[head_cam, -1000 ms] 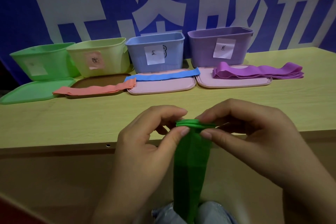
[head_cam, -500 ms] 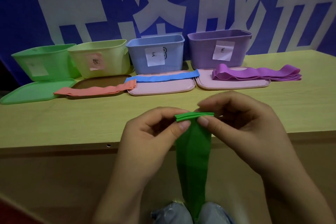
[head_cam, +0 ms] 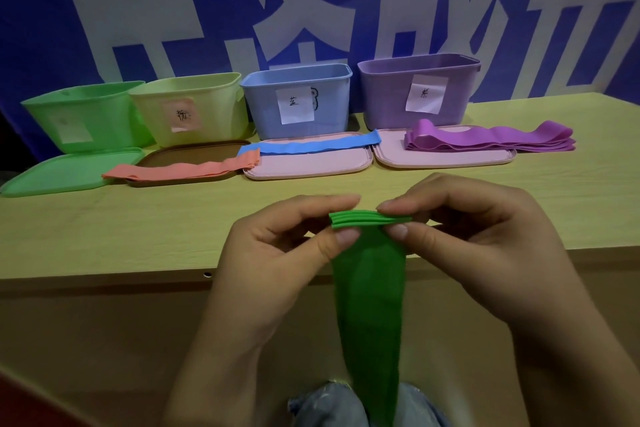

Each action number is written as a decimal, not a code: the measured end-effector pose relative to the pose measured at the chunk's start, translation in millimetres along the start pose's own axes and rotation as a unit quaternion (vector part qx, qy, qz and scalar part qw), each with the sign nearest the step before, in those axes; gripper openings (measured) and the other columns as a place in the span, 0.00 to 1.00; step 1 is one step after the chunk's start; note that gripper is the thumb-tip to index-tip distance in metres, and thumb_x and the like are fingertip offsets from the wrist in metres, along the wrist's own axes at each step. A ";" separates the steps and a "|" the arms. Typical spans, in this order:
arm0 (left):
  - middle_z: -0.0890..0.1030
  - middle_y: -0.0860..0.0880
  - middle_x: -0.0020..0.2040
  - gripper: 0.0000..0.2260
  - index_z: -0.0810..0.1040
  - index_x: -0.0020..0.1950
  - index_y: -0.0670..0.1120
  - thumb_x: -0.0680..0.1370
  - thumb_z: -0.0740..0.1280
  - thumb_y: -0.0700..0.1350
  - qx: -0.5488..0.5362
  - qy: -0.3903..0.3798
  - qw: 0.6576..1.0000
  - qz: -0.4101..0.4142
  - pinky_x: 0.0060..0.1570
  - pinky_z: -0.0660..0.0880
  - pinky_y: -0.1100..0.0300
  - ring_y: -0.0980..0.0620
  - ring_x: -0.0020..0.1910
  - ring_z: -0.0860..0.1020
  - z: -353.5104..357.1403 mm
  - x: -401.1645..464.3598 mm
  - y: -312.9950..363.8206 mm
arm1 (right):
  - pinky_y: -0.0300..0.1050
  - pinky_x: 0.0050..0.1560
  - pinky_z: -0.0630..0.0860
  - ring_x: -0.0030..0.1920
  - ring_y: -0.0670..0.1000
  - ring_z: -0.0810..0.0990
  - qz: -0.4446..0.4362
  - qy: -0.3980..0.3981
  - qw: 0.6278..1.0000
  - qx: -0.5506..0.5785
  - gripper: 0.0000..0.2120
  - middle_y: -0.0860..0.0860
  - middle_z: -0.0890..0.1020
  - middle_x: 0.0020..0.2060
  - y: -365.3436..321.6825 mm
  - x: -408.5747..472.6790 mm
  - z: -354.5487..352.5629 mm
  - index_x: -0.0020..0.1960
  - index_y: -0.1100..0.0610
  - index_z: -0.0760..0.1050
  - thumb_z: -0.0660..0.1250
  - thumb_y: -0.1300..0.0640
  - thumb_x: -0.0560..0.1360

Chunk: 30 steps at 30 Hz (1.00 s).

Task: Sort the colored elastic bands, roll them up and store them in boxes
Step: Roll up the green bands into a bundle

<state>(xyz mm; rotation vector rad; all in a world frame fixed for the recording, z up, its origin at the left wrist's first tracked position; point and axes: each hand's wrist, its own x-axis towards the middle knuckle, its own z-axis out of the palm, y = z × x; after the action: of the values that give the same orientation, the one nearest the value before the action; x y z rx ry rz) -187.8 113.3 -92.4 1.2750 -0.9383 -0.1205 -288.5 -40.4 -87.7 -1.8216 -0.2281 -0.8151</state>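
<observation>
A stack of green elastic bands (head_cam: 369,295) hangs down over the table's front edge toward my lap. My left hand (head_cam: 277,253) and my right hand (head_cam: 485,239) both pinch its top end between thumb and fingers, edges aligned. Behind stand four open boxes: green (head_cam: 86,114), yellow (head_cam: 194,107), blue (head_cam: 298,100) and purple (head_cam: 419,90). Salmon bands (head_cam: 180,168) lie over a brown lid, a blue band (head_cam: 311,146) over a pink lid, and purple bands (head_cam: 491,139) over another pink lid.
A green lid (head_cam: 65,172) lies flat at the far left, in front of the green box. The wooden table (head_cam: 138,229) has its front edge just under my hands. A blue banner with white characters hangs behind the boxes.
Both hands have risen a little with the green bands. The top end now shows several flat, aligned layers instead of a curled fold.
</observation>
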 end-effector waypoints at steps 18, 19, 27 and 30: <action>0.85 0.51 0.45 0.10 0.84 0.46 0.54 0.71 0.66 0.44 -0.026 -0.043 0.990 -0.129 0.47 0.80 0.56 0.51 0.47 0.82 3.7 9.9 -4.5 | 0.40 0.39 0.80 0.48 0.46 0.82 -0.106 -0.002 0.973 -0.204 0.09 0.49 0.83 0.44 -0.8 15.0 -1.5 0.48 0.53 0.80 0.64 0.55 0.70; 0.85 0.49 0.45 0.09 0.84 0.46 0.53 0.71 0.66 0.44 -0.036 -0.036 0.989 -0.139 0.46 0.80 0.57 0.51 0.46 0.83 4.2 9.3 -5.2 | 0.38 0.39 0.80 0.48 0.46 0.82 -0.122 -0.004 0.966 -0.230 0.09 0.49 0.83 0.44 -0.2 15.1 -1.0 0.48 0.55 0.80 0.64 0.56 0.71; 0.82 0.48 0.33 0.08 0.84 0.37 0.46 0.67 0.65 0.42 -0.128 -0.001 0.970 -0.207 0.31 0.75 0.64 0.54 0.31 0.80 9.5 5.8 -7.8 | 0.28 0.45 0.73 0.48 0.42 0.79 -0.177 -0.055 0.934 -0.305 0.05 0.51 0.83 0.45 6.1 12.8 -7.3 0.45 0.60 0.81 0.68 0.63 0.71; 0.81 0.47 0.31 0.08 0.83 0.35 0.43 0.66 0.64 0.41 -0.134 0.014 0.969 -0.205 0.29 0.73 0.67 0.54 0.29 0.78 10.2 5.2 -8.3 | 0.25 0.47 0.70 0.49 0.42 0.79 -0.175 -0.078 0.934 -0.303 0.06 0.51 0.83 0.46 5.9 13.1 -10.7 0.46 0.60 0.81 0.66 0.63 0.72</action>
<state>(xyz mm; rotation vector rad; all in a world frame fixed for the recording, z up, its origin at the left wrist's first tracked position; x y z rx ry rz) -187.7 99.8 -96.8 1.1969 -0.5991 -0.5349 -280.2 -55.1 -81.9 -2.4764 -0.4521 -1.0685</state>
